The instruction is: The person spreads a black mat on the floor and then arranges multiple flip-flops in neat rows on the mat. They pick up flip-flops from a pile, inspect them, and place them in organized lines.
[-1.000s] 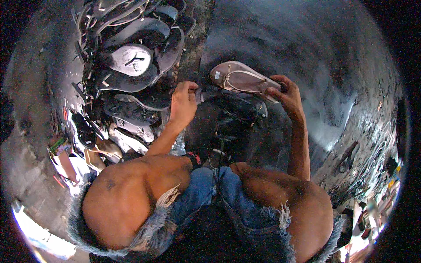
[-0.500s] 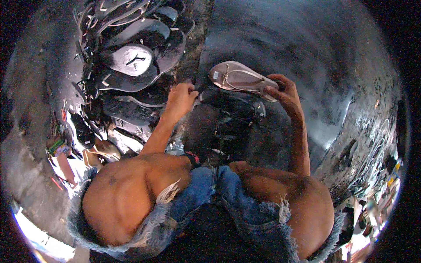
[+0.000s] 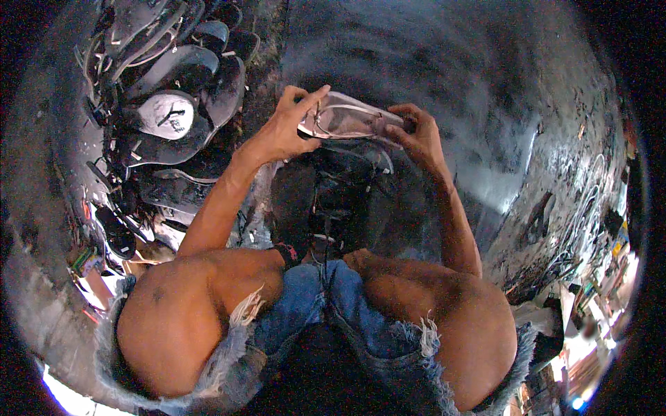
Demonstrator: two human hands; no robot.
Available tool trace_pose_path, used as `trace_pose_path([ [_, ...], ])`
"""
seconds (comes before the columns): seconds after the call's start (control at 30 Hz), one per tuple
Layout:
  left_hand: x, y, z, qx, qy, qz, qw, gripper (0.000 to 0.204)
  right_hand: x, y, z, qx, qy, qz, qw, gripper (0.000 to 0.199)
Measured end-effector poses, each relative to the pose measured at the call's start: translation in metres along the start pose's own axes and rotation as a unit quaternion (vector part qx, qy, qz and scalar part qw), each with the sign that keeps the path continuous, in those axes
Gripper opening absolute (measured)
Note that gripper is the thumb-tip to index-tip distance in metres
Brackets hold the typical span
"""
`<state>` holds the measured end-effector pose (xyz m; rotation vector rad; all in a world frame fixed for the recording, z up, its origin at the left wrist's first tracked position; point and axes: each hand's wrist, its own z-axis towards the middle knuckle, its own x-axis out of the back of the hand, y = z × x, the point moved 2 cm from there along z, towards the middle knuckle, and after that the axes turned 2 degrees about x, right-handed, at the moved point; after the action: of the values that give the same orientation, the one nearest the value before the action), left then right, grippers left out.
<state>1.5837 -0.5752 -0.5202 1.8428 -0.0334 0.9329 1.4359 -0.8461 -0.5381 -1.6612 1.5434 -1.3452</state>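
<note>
A light-coloured sandal [image 3: 350, 119] with thin straps is held sideways between my two hands. My left hand [image 3: 288, 128] grips its left end, with the fingers around the edge of the sole. My right hand [image 3: 421, 136] pinches the right end, thumb on top and fingers behind it. Just beneath the sandal, a dark sole or sandal with a pale curved strap [image 3: 378, 161] shows in part in the shadow between my legs; its exact shape is hard to make out.
A heap of dark sandals [image 3: 208, 97] with thin straps lies on the left, one pale sole [image 3: 166, 114] among them. Dark sheeting [image 3: 416, 55] covers the ground ahead. Loose cord-like strips [image 3: 586, 208] are scattered at the right. My bent knees flank the working spot.
My left hand has risen from beside the heap and taken hold of the sandal's left end. The sandal, still in my right hand, has shifted slightly; the whole view has shifted too.
</note>
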Motion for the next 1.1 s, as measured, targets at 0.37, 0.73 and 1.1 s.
trace_pose_path([
  [0.37, -0.010, -0.010, 0.008, 0.051, 0.016, -0.031, 0.998, 0.099, -0.013, 0.025, -0.016, 0.132, 0.272, -0.224, 0.927, 0.063],
  [0.73, 0.112, 0.049, -0.125, 0.115, 0.394, 0.282, 0.867, 0.080, 0.066, 0.038, -0.003, 0.047, 0.333, -0.208, 0.919, 0.061],
  [1.1, 0.219, -0.005, -0.126, 0.047, 0.611, 0.355, 0.706, 0.043, 0.014, -0.033, 0.022, 0.076, 0.251, -0.018, 0.965, 0.065],
])
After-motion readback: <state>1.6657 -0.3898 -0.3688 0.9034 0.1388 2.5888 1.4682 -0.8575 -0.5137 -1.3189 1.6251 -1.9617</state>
